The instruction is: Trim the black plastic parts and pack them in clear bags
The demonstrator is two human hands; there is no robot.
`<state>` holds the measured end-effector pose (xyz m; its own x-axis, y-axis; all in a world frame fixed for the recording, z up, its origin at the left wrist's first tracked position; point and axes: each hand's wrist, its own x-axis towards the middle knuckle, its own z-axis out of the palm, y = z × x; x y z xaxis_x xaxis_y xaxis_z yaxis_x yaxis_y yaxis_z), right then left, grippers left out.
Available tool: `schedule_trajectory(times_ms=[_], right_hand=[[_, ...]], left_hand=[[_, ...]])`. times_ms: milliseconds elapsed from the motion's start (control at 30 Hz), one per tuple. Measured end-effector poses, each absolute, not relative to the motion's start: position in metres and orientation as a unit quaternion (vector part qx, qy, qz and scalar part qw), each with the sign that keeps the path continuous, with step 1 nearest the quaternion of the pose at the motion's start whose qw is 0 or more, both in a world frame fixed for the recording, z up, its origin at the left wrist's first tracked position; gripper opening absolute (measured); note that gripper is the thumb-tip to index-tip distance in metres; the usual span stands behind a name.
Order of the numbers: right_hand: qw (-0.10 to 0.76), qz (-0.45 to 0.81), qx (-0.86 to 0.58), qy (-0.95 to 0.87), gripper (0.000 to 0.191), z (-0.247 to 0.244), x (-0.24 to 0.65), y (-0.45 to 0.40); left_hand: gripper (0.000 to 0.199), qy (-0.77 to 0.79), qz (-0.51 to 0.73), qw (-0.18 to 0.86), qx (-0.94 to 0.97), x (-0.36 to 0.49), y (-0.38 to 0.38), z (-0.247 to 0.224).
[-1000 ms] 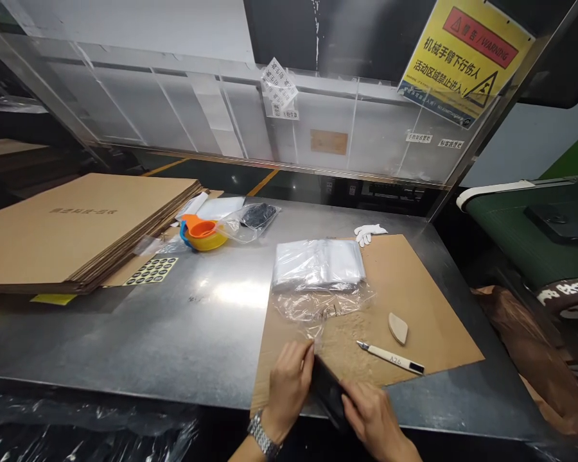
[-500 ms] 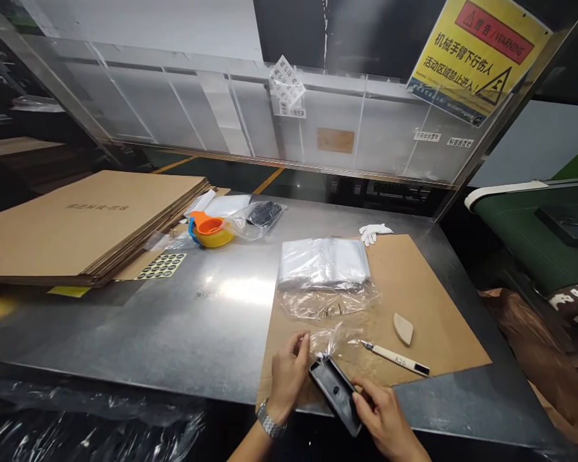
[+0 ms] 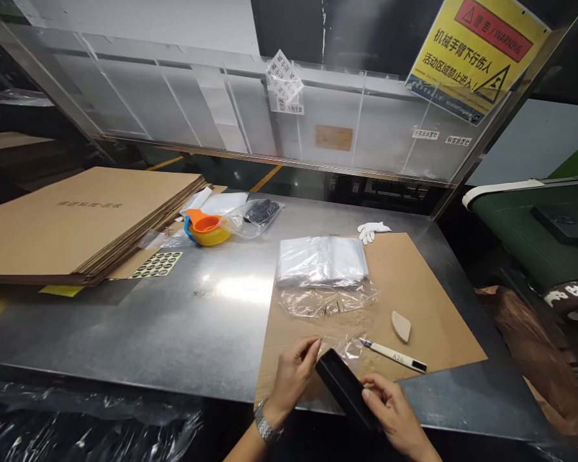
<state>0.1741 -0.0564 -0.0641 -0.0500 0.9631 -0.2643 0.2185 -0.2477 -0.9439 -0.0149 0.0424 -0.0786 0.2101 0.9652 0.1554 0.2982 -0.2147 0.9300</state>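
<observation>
my right grip (image 3: pixel 391 405) holds a black case (image 3: pixel 344 386) by its right edge, just beside my left grip (image 3: pixel 293 373), which pinches clear film (image 3: pixel 350 348). beyond my right grip, a white tool (image 3: pixel 392 355) lies on cardboard (image 3: pixel 428 308).

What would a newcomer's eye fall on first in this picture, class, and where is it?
Probably the yellow warning sign at the upper right, bright against grey panels. Next, perhaps, the big cardboard stack on the table's left, with an orange-and-yellow round item by its far right corner. Front and centre, the right hand grips a long black part.
</observation>
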Motion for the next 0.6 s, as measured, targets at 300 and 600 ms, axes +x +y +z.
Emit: schedule_trajectory(times_ms=[300,600], right_hand=[[0.307,0.315,-0.677,-0.59,0.032,-0.085,0.158,-0.066],[0.247,0.073,-0.605,-0.753,0.032,-0.09,0.155,-0.067]], left_hand=[[0.023,0.498,0.412,0.411,0.643,-0.008,0.025,-0.097],[0.029,0.528,0.398,0.437,0.61,-0.012,0.035,-0.096]])
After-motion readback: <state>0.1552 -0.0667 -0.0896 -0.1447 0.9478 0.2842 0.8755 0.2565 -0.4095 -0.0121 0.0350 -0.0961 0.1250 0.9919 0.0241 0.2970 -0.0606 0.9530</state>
